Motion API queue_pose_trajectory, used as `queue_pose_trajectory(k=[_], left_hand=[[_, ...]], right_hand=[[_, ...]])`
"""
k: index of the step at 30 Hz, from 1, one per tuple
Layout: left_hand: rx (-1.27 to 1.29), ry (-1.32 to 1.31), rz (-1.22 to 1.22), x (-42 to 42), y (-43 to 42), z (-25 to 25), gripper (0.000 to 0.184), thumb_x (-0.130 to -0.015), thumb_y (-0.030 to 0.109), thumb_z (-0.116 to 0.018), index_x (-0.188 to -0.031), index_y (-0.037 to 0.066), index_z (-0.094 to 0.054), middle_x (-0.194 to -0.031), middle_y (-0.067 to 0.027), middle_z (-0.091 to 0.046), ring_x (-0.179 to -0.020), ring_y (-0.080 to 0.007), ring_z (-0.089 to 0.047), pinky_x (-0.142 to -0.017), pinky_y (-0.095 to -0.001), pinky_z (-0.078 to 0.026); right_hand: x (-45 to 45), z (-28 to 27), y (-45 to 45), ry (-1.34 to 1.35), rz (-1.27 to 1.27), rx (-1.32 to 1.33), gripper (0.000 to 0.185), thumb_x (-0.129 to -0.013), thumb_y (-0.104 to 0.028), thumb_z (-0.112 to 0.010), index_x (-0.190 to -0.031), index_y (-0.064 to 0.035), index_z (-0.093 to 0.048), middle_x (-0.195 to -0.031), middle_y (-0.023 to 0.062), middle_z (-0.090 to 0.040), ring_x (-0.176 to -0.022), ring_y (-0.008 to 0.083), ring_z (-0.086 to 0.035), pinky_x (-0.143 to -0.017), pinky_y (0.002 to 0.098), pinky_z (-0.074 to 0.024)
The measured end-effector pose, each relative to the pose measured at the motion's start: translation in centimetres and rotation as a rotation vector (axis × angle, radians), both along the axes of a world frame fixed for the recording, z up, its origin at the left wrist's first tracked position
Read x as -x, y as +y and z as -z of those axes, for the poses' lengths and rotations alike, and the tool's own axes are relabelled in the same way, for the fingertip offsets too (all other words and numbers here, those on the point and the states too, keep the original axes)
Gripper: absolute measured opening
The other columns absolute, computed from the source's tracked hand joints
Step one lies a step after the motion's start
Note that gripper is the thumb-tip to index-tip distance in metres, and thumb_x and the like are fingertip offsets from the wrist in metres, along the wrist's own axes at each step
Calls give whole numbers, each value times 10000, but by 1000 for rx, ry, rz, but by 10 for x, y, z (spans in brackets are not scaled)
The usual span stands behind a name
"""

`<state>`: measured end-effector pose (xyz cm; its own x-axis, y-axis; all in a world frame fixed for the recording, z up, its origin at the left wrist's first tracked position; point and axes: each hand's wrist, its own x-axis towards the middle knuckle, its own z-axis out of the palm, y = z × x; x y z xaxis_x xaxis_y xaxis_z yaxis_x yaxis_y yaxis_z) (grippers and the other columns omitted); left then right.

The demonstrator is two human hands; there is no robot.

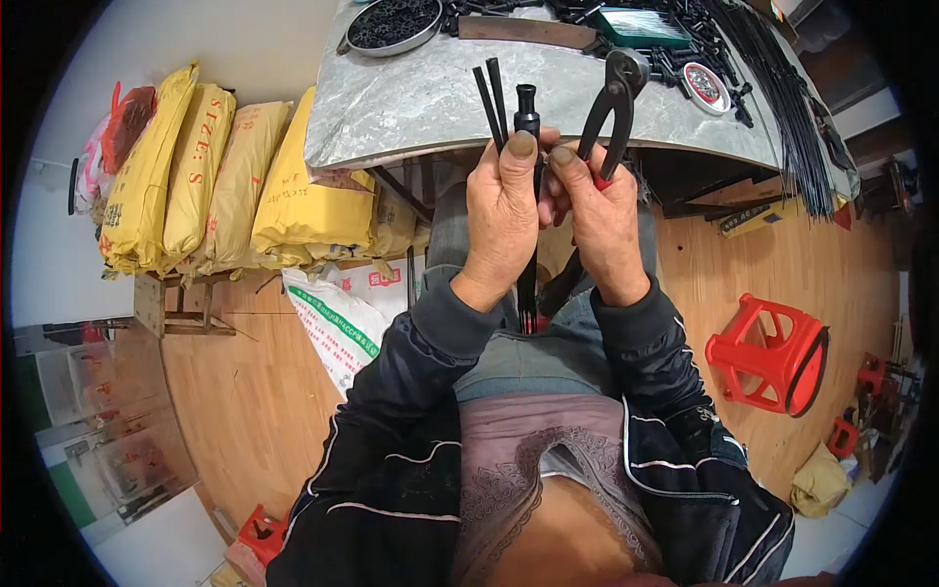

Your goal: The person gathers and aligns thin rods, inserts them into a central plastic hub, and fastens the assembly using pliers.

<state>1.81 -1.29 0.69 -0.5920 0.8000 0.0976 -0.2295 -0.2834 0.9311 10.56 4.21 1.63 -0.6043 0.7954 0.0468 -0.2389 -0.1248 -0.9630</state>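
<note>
My left hand (501,220) is closed around a bundle of thin black rods (486,96) and a short black tubular part (526,106) with a flared top. The rods' lower ends hang below the hand over my lap. My right hand (606,230) has black pincers (618,93) in its grip, jaws pointing up, with a bit of red on the handle. Both thumbs meet close together beside the tubular part. What the right fingertips touch behind the thumb is hidden.
Ahead stands a grey marble-patterned table (401,112) with a round tray (394,27) of small black rings, a wooden strip (526,31), a green-edged box (644,27) and a small dish (705,86). Yellow sacks (313,210) are at left, a red stool (768,354) at right.
</note>
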Motion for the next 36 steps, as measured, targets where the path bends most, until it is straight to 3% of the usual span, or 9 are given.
queue_pose_trajectory(k=[7,15,25,27,31,36], left_hand=[[5,-32,-4,0,0,-1,491,-971,473,-463,-1006,3,-602,-629,30,-501,-486,-18,-420,-432,-178,-325],[-6,-22,-8,0,0,3,484,-970,466,-475,-1000,1,-607,-653,23,-520,-487,-18,-421,-430,-177,-329],[3,22,106,6,-4,1,582,-961,540,-419,-1029,-2,-620,-637,10,-533,-490,-34,-440,-442,-185,-336],[14,35,160,8,-4,2,643,-959,578,-382,-1061,-8,-623,-671,-5,-564,-501,-46,-445,-455,-189,-337],[-5,-101,207,16,-1,5,644,-944,582,-420,-971,-27,-626,-599,13,-516,-467,-46,-442,-451,-189,-345],[19,-213,245,41,-4,15,675,-929,617,-413,-924,-25,-623,-590,-1,-516,-450,-60,-432,-418,-197,-348]], right_hand=[[1,5,2,-11,3,12,272,-958,-279,-571,-1041,-25,-624,-699,-8,-526,-542,84,-541,-486,204,-410],[3,3,1,-23,29,-3,246,-953,-274,-582,-884,-38,-599,-675,-7,-521,-521,87,-532,-465,207,-401],[0,-3,0,-54,57,-146,250,-959,-237,-572,-999,5,-625,-661,-9,-521,-514,80,-524,-460,211,-400],[-3,-7,5,-120,-44,-148,245,-955,-192,-567,-1078,12,-626,-656,-7,-533,-532,76,-523,-478,211,-411],[-17,-25,22,-308,-192,-112,228,-955,-200,-542,-1002,7,-627,-677,7,-562,-577,82,-530,-532,212,-440],[-56,-57,14,-476,-487,101,260,-950,-143,-503,-1157,15,-512,-718,72,-592,-427,125,-520,-402,228,-424]])
